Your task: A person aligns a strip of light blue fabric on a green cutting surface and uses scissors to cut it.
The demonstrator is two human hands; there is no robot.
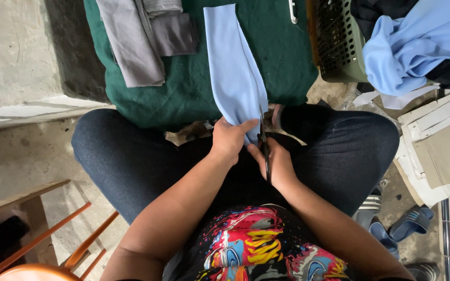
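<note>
Both forearms reach forward over the lap, wrists close together. The left hand (228,139) is pinched closed, thumb extended; the right hand (277,164) seems clenched beside it.

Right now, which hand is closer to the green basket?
Right. The right hand, holding scissors, sits below and left of the green basket; the left hand grips the blue cloth, farther left.

The light blue ribbed cloth strip (234,67) runs long and narrow from my lap up across the green cloth, folded along its length. Its near end is pinched in my left hand (228,140). The dark scissors (264,148) in my right hand (277,164) stand upright at its right edge.
</note>
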